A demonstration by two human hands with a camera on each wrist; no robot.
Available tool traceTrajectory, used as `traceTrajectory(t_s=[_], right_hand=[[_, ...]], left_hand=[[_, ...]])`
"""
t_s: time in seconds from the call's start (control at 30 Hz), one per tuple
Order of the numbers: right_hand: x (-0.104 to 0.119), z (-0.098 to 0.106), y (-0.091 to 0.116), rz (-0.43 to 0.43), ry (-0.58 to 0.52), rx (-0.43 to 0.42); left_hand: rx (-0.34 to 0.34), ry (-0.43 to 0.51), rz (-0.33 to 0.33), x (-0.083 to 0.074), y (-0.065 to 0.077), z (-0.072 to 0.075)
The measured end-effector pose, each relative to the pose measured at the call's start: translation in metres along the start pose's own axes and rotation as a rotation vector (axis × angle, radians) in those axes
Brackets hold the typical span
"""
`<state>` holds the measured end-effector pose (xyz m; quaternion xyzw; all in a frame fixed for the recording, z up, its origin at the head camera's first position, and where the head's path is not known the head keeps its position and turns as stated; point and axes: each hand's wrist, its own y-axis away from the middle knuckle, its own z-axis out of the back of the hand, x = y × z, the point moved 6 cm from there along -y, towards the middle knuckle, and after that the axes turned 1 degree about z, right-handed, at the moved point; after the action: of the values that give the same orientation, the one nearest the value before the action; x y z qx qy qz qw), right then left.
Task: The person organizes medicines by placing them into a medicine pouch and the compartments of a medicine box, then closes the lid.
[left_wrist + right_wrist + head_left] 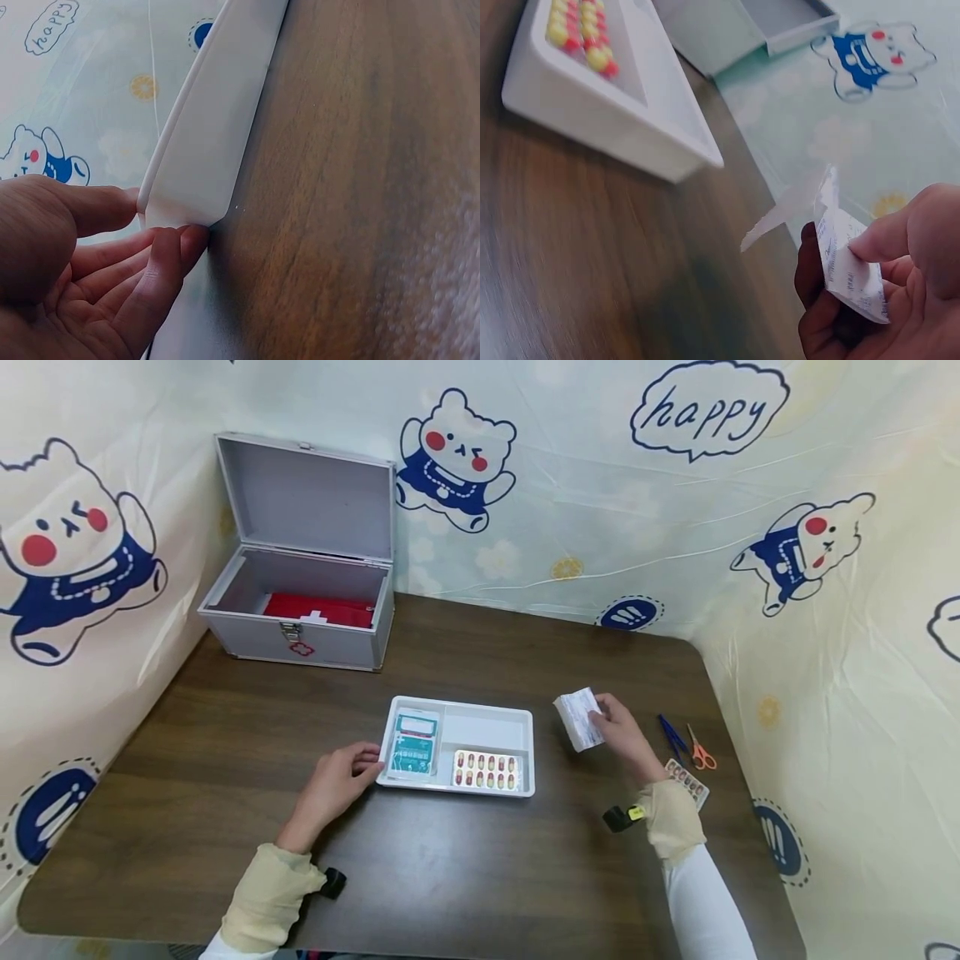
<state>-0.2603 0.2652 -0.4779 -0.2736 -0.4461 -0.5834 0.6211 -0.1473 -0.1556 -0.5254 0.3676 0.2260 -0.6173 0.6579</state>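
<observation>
printed packet (579,718): held above table (465,860), right of tray; print unreadable
right hand (621,737): pinching printed packet; right wrist view adds loose flap (780,214)
white tray (487,722): mid-table
left hand (341,781): pinching tray's left end; only left wrist view shows thumb on rim, fingertips low
teal packet (414,747): tray left, label illegible
capsule blister (486,771): tray near right
wall sheet (540,510): "happy", far right

Bright light glares softly off the table (427,860); right wrist view blurs slightly
</observation>
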Motion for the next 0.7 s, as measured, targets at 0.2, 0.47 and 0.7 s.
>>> traceTrajectory(t_s=[0.2,0.47,0.7], right_hand=[[0.012,-0.027,-0.001,0.033,0.041,0.040],[0.032,-0.075,0.000,-0.033,0.061,0.134],[0.048,-0.114,-0.001,0.002,0.067,0.161]], left_hand=[[0.008,0.005,0.006,0.000,0.000,-0.001],[0.007,0.007,0.007,0.000,0.001,0.000],[-0.005,0.017,0.006,0.001,0.000,0.000]])
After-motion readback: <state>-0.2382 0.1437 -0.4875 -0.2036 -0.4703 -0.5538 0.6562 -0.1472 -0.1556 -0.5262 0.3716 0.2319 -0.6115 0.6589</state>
